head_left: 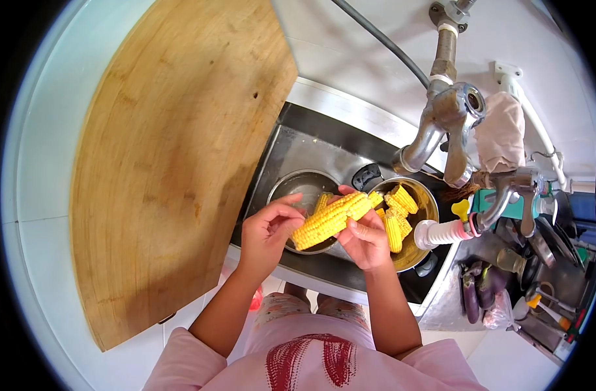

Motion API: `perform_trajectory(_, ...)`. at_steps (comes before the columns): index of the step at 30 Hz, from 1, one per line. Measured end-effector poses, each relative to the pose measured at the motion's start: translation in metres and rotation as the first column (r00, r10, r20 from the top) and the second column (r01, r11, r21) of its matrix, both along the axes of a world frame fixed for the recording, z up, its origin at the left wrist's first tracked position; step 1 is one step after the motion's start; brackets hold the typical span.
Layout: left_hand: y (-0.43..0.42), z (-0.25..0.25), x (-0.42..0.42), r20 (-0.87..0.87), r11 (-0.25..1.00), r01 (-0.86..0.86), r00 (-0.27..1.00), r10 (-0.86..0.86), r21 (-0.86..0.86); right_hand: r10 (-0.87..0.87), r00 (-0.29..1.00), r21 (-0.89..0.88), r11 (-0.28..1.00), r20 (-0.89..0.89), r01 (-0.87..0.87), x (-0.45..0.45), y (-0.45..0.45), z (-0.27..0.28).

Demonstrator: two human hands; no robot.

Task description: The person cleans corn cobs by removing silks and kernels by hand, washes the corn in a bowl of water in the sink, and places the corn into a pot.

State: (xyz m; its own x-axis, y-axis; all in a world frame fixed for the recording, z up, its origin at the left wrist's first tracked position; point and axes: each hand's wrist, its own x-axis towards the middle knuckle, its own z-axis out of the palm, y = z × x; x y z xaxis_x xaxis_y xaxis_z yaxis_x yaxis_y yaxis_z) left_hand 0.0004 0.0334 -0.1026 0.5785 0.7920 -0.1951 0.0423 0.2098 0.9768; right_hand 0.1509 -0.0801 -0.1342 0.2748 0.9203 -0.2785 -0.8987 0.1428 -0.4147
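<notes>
From my remote seat I am watching the head camera, and both of the person's forearms are rising from the bottom edge. The left hand (270,229) is coming in from seven o'clock, its wrist pointing toward one o'clock, its fingers curling narrowly with the thumb near the forefinger. I cannot tell whether they are pinching anything or touching the corn.

The right hand (368,238) is reaching in from five o'clock, palm turning upward. It is holding a corn cob (324,225), the thumb pressing on the near side and the fingers wrapping behind. The cob is lying just below centre, slanting from eight toward two o'clock, with its lower end pointing at the left hand.

Beneath the cob, a metal bowl (276,191) is sitting in the sink (298,144), with a corn piece (322,201) showing inside. Between three and four o'clock, a pot (431,203) is holding more corn pieces (393,234). A metal faucet (435,130) is hanging at two o'clock, and a wooden board (174,150) is filling ten o'clock.

At six o'clock, the shirt (246,365) is showing a dark red print (311,358) of dotted bands, which I am not managing to read as letters.
</notes>
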Motion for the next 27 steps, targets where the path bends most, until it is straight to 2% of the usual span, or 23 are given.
perform_trajectory(4, -0.003, 0.004, -0.002, 0.016, 0.990, 0.085, 0.996, -0.084, -0.110, -0.025, 0.999, -0.002, 1.000, -0.027, 0.025, -0.005, 0.004, 0.002)
perform_trajectory(6, -0.005, 0.010, -0.002, -0.147, 0.992, 0.122, 0.981, -0.123, -0.012, -0.021, 1.000, -0.006, 1.000, 0.021, 0.021, -0.007, 0.003, -0.001)
perform_trajectory(7, -0.005, 0.010, -0.002, -0.148, 0.993, 0.121, 0.982, -0.121, -0.013, -0.019, 1.000, -0.007, 1.000, 0.021, 0.019, -0.008, 0.003, -0.002)
perform_trajectory(9, -0.005, 0.011, -0.002, -0.286, 0.966, 0.166, 0.952, -0.105, 0.200, -0.029, 0.997, -0.005, 1.000, 0.074, 0.029, -0.008, 0.003, -0.002)
perform_trajectory(10, -0.005, 0.012, -0.002, -0.286, 0.966, 0.166, 0.952, -0.104, 0.200, -0.028, 0.997, -0.005, 1.000, 0.074, 0.029, -0.009, 0.003, -0.002)
perform_trajectory(12, -0.003, 0.014, 0.000, -0.324, 0.896, 0.225, 0.941, -0.098, 0.384, -0.045, 0.999, 0.009, 0.999, 0.015, 0.045, -0.009, 0.005, -0.001)
perform_trajectory(13, -0.004, 0.014, 0.002, -0.324, 0.896, 0.226, 0.941, -0.099, 0.383, -0.046, 0.999, 0.008, 0.999, 0.015, 0.046, -0.008, 0.005, 0.000)
perform_trajectory(15, -0.004, 0.014, 0.004, -0.233, 0.952, 0.096, 0.972, -0.027, 0.290, -0.031, 0.989, 0.046, 0.998, -0.141, 0.038, -0.007, 0.006, 0.001)
perform_trajectory(18, 0.002, 0.015, 0.005, -0.183, 0.976, 0.006, 0.983, 0.034, 0.216, -0.006, 0.990, 0.101, 0.995, -0.143, 0.021, -0.008, 0.006, -0.006)
perform_trajectory(20, 0.002, 0.011, 0.004, -0.150, 0.974, 0.001, 0.988, 0.035, 0.228, -0.025, 0.992, 0.088, 0.995, -0.128, 0.036, -0.010, 0.006, -0.004)
perform_trajectory(23, 0.000, 0.014, 0.001, -0.230, 0.962, 0.091, 0.973, -0.030, 0.257, -0.034, 0.993, 0.088, 0.995, -0.112, 0.044, -0.010, 0.006, -0.009)
perform_trajectory(25, -0.002, 0.014, 0.000, -0.246, 0.972, 0.117, 0.967, -0.065, 0.202, -0.028, 0.994, 0.099, 0.994, -0.109, 0.039, -0.009, 0.005, -0.010)
perform_trajectory(27, -0.003, 0.012, 0.000, -0.239, 0.975, 0.112, 0.969, -0.064, 0.194, -0.015, 0.995, 0.017, 1.000, -0.097, 0.016, -0.008, 0.006, -0.009)
